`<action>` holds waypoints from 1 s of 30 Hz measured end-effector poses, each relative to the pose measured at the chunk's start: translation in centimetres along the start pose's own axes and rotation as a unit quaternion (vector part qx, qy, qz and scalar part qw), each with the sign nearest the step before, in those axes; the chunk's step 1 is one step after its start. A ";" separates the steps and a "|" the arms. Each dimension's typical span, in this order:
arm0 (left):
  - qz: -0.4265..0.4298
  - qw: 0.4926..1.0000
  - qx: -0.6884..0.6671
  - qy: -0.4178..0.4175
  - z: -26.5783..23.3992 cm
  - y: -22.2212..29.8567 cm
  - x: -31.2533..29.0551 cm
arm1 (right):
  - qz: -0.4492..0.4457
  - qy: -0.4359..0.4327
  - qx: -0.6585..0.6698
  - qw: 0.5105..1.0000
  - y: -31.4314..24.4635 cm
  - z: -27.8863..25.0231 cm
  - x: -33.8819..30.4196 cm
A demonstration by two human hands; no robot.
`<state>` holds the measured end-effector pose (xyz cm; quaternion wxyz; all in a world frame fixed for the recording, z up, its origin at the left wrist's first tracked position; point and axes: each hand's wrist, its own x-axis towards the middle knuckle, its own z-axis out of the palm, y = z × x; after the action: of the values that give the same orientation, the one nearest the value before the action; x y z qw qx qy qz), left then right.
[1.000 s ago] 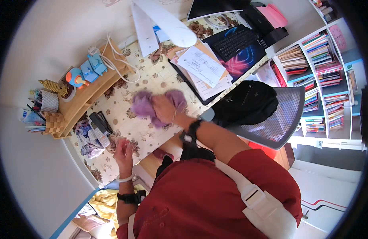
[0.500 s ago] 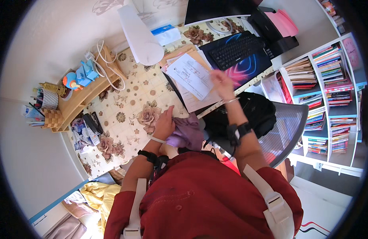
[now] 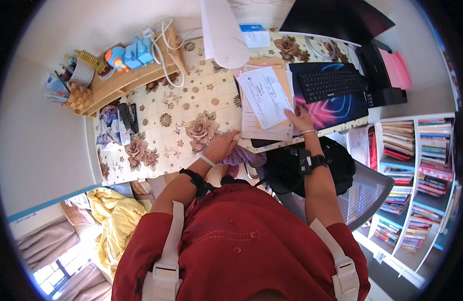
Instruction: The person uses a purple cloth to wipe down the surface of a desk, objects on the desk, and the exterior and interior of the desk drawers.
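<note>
At the front edge of the desk, my left hand [image 3: 223, 146] is closed on a crumpled purple cloth [image 3: 244, 156] that hangs off the edge. Part of the cloth is hidden under the hand. My right hand [image 3: 301, 120] is at the right side of a stack of papers. Its thumb touches the top white sheet [image 3: 264, 95], which has printing and handwriting on it. Its other fingers reach apart from the thumb over the dark mouse pad [image 3: 337, 113]. Beneath the sheet lie a tan envelope [image 3: 283, 80] and more pale papers [image 3: 261, 131].
A black keyboard [image 3: 332, 84] rests on the pad, below a monitor [image 3: 337, 20]. A white lamp [image 3: 224, 40] stands behind the papers. Left is a wooden shelf [image 3: 126, 83] with blue toys. A black bag [image 3: 312, 168] sits on a mesh chair [image 3: 369, 193] beside a bookcase [image 3: 409, 180].
The view has shifted, so the desk appears further right. My right hand has come down from above the papers to their right edge. My left hand stays with the purple cloth.
</note>
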<state>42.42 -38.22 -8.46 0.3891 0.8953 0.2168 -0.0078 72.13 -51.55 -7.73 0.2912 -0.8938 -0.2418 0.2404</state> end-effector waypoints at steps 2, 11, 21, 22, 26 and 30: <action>-0.078 0.994 -0.074 0.020 0.2 -0.6 1.3 | 0.016 -0.084 0.008 0.996 0.1 1.4 -0.3; -0.121 0.978 -0.127 0.111 0.5 -2.9 1.8 | 0.032 -0.119 0.025 0.992 -2.1 3.8 -2.6; -0.200 0.957 -0.130 0.165 -2.5 -4.6 0.5 | -0.002 0.060 -0.038 0.997 -0.1 5.9 -1.4; -0.160 0.969 -0.137 0.128 -3.9 -3.9 0.5 | -0.038 0.117 -0.083 0.989 0.9 6.2 -1.1; -0.069 0.986 -0.119 0.094 -6.6 -2.1 0.2 | -0.061 0.101 -0.115 0.986 -2.7 5.4 -4.0; -0.076 0.995 -0.054 0.040 -6.7 -0.8 1.5 | -0.123 0.052 -0.212 0.968 -4.4 4.3 -6.3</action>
<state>42.44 -32.46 -4.61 0.4261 0.8534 0.2999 0.0104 63.57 -50.32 -6.19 0.1349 -0.9098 -0.3799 0.0989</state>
